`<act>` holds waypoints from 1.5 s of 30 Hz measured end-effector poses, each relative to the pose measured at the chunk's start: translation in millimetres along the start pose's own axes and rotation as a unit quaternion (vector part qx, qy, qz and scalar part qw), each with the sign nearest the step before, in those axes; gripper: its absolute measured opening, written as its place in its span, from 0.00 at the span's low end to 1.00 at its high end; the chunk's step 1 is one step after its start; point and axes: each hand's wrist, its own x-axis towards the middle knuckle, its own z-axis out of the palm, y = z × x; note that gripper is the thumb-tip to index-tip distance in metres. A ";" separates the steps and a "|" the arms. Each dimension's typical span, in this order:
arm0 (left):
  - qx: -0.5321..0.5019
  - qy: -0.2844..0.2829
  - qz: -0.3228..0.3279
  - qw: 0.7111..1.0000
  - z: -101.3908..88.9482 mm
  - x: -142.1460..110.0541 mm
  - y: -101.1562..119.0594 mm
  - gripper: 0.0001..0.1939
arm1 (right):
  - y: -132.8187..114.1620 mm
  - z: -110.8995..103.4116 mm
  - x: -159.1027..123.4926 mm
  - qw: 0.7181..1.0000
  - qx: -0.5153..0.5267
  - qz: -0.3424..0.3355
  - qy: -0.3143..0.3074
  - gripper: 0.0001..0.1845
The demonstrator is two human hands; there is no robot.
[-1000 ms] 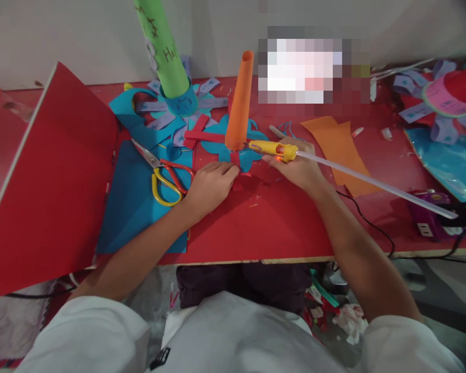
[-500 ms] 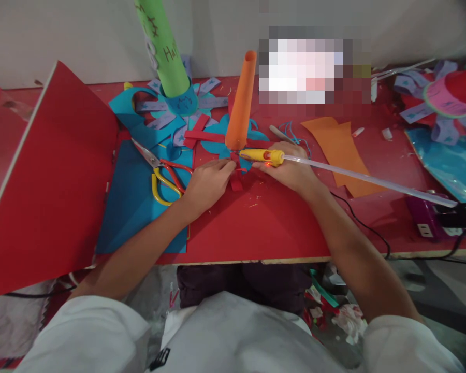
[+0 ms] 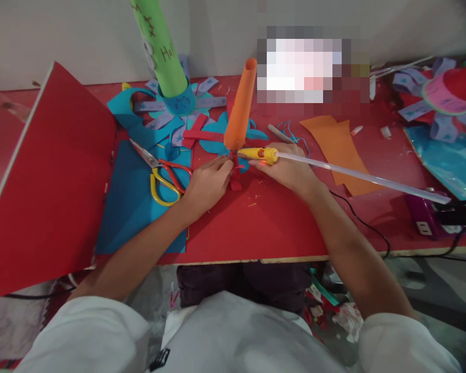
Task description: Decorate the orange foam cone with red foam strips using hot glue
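My right hand point(image 3: 293, 166) is closed round a yellow hot glue gun point(image 3: 270, 155) with a long clear glue stick point(image 3: 345, 174) sticking out of its back. The gun's tip points left, at the foot of an orange paper cone point(image 3: 241, 103). That cone stands, leaning slightly right, on a blue paper flower point(image 3: 212, 144) with red paper strips point(image 3: 204, 135) round it. My left hand point(image 3: 212, 178) is closed at the near side of the flower, its fingertips pinched at a red strip. The exact grip is partly hidden by the fingers.
Scissors point(image 3: 166, 178) with red and yellow handles lie on blue sheets point(image 3: 140, 207) at left, beside a raised red board point(image 3: 58, 171). A green paper tube point(image 3: 161, 52) stands behind. Orange paper pieces point(image 3: 334, 150), a cord and a purple power box point(image 3: 421, 217) are at right.
The glue gun has shifted slightly left, its tip closer to the cone's foot. My left hand stays nearly in place, and the whole view has moved a little.
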 end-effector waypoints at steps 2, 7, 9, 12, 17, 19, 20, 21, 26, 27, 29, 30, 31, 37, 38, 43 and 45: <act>0.009 0.003 -0.007 1.000 0.3 -0.4 0.7 0.16 | 1.2 0.3 -0.4 1.000 0.009 0.006 -0.001 0.16; 0.016 0.014 0.008 1.000 -0.2 0.3 -0.7 0.16 | 5.9 2.7 -1.5 0.999 0.025 -0.010 0.019 0.15; 0.013 0.016 0.012 1.000 0.1 0.5 -1.1 0.16 | 6.8 3.1 -2.0 0.999 0.029 -0.017 0.028 0.16; 0.021 0.018 0.014 1.000 0.6 0.7 -0.6 0.17 | 7.3 2.8 -2.5 0.999 0.033 -0.012 0.029 0.16; 0.046 0.017 0.031 0.998 0.3 0.9 1.0 0.14 | 10.7 4.1 -2.6 0.998 0.038 -0.030 0.033 0.14; 0.055 0.016 0.035 0.998 -0.1 0.7 0.9 0.14 | 12.7 5.9 -2.5 0.998 0.043 -0.030 0.036 0.14; 0.057 0.015 0.035 0.998 -0.2 0.6 0.7 0.15 | 13.6 6.9 -2.5 0.998 0.048 -0.029 0.038 0.15; 0.057 0.015 0.035 0.998 -0.2 0.5 0.5 0.15 | 14.2 7.8 -2.3 0.997 0.052 -0.027 0.040 0.15; 0.047 0.012 0.030 0.998 -0.1 1.3 -0.7 0.16 | 12.1 9.6 -0.5 0.997 0.061 -0.026 0.041 0.16; 0.048 0.010 0.031 0.998 -0.4 1.6 -0.7 0.16 | 11.0 9.4 -0.1 0.997 0.058 -0.021 0.035 0.17; 0.052 0.008 0.030 0.998 -1.5 2.2 -0.4 0.17 | 8.8 8.8 0.7 0.998 0.050 -0.009 0.021 0.19; 0.054 0.007 0.030 0.998 -2.1 2.4 -0.1 0.17 | 7.8 8.6 1.0 0.999 0.046 -0.004 0.015 0.20; 0.056 0.007 0.029 0.998 -2.7 2.5 0.3 0.16 | 7.1 8.4 1.3 0.999 0.044 -0.002 0.012 0.20; 0.072 0.008 0.030 0.997 -3.8 2.4 1.3 0.16 | 5.7 9.3 1.4 0.999 0.048 -0.012 0.016 0.21; 0.072 0.008 0.032 0.997 -3.7 2.4 1.3 0.16 | 5.7 9.4 1.2 0.999 0.047 -0.007 0.017 0.20; 0.067 0.008 0.035 0.997 -2.6 2.4 0.9 0.16 | 6.6 8.2 -0.8 0.999 0.042 -0.007 0.025 0.17; 0.062 0.011 0.032 0.997 -2.6 2.5 0.7 0.15 | 8.0 7.5 -1.4 0.999 0.043 -0.019 0.024 0.17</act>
